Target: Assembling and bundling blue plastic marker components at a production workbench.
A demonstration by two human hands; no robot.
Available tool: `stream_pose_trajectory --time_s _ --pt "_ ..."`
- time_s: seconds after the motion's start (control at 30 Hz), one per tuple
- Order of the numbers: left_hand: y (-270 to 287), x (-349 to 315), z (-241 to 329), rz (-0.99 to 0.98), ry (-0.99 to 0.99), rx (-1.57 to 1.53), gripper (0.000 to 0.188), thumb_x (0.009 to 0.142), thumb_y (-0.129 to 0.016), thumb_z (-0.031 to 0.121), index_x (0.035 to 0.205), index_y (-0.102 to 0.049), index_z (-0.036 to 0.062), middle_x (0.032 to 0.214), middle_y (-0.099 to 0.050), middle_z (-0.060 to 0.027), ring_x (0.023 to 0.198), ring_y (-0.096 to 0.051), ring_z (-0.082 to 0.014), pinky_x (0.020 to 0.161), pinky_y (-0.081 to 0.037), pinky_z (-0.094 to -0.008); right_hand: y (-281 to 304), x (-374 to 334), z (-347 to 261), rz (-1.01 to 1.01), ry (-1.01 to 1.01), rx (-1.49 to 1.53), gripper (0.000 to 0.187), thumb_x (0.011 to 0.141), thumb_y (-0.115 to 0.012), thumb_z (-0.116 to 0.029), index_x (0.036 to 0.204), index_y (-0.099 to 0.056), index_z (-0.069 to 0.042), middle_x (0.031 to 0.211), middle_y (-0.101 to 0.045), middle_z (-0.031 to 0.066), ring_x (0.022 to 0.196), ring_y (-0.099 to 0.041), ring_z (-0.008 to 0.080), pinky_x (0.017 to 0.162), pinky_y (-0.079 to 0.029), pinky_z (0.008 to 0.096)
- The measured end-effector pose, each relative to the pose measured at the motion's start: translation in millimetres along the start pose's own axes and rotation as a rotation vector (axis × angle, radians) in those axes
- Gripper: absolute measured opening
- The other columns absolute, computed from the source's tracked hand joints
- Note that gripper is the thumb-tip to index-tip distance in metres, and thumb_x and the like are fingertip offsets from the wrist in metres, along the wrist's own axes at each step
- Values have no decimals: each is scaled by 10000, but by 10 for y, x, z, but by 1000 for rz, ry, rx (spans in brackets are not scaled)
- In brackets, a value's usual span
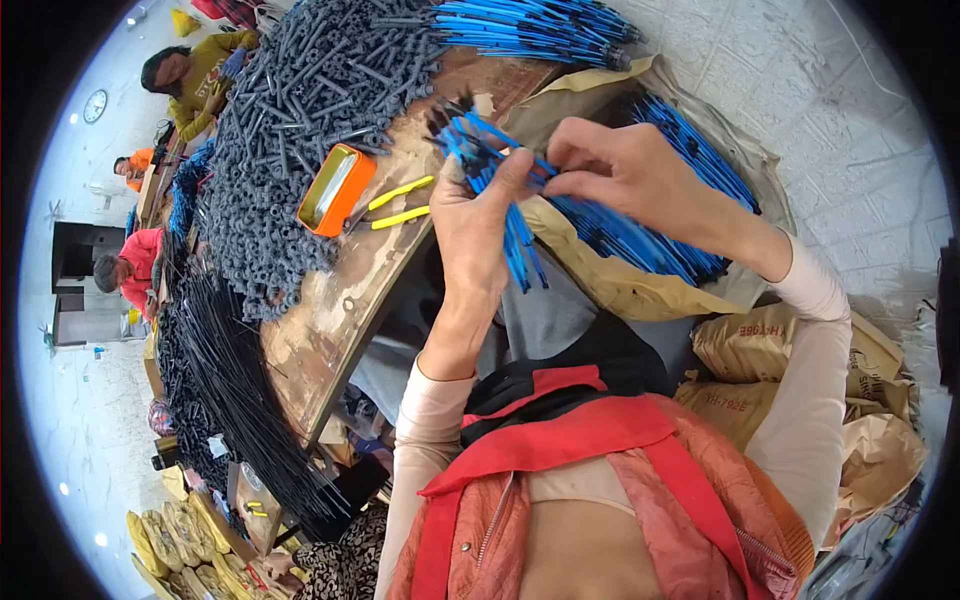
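Observation:
My left hand (472, 225) is closed around a small bundle of thin blue plastic rods (517, 243) with black ends, held above the table's edge. Beside it, my right hand (632, 172) has its thumb and fingers pinched at a blue rod at the bundle's right side; the fingertips are partly hidden. Under the right forearm, a tan sack (590, 255) with its mouth spread holds many more blue rods (690, 150). Pliers with yellow handles (402, 203) lie on the table, left of my left hand.
Dark grey plastic fittings (320, 100) form a big heap on the wooden table (310, 365), with an orange box (338, 190) at its edge. More blue rods (530, 25) lie at the far end. Long black rods (235, 390) are at left; brown sacks (740, 350) stand right. Other people work beyond.

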State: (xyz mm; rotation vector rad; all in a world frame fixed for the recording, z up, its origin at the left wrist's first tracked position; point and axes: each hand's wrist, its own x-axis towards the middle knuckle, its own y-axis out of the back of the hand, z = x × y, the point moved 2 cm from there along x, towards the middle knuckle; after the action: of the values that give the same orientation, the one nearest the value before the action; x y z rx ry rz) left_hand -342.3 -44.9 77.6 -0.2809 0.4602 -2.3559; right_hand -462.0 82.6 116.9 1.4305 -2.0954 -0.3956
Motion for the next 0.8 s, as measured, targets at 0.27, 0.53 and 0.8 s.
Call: stream_pose_trajectory --time_s 0.27,0.53,0.8 --pt "212 -92 221 -301 210 -437 288 992 -559 254 1211 -535 69 1039 -653 -50 926 -651 -261 819 -541 -450 -115 210 -55 -53 50 353 172 901 -681 -146 923 -560 -26 764 -693 35 680 -664 88 567 -464 227" --pt "503 -323 433 -384 221 -481 235 997 -538 202 1188 -490 73 846 -575 -81 765 -613 -240 699 -517 -375 -113 -96 422 -55 263 -141 238 994 -521 -202 899 -565 11 746 -640 101 707 -657 269 621 -505 335" --pt "251 -584 494 -458 173 82 249 886 -608 107 1100 -531 4 768 -664 -209 529 -626 -262 467 -469 -299 -133 -802 1665 -164 -319 -246 242 863 -680 -176 952 -571 21 773 -617 161 755 -622 301 666 -488 390"
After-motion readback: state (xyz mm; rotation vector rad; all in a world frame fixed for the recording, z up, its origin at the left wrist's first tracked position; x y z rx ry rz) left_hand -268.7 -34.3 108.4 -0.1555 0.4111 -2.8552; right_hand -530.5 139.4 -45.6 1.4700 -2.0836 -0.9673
